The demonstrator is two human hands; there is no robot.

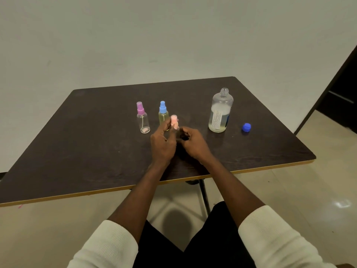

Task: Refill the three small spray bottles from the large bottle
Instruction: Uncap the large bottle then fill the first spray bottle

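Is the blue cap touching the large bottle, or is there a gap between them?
Apart. The head view shows the blue cap lying on the table, bare tabletop plainly between it and the large bottle.

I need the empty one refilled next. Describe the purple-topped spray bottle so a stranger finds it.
On the dark table, find the small bottles left of the large bottle. The purple-topped spray bottle stands leftmost, looking nearly empty, unlike the yellowish blue-topped bottle beside it.

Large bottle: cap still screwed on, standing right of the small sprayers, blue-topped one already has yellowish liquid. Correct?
Not quite. In the head view the large bottle has its threaded neck bare; its blue cap lies on the table to its right. The rest holds: it stands right of the sprayers, and the blue-topped sprayer holds yellowish liquid.
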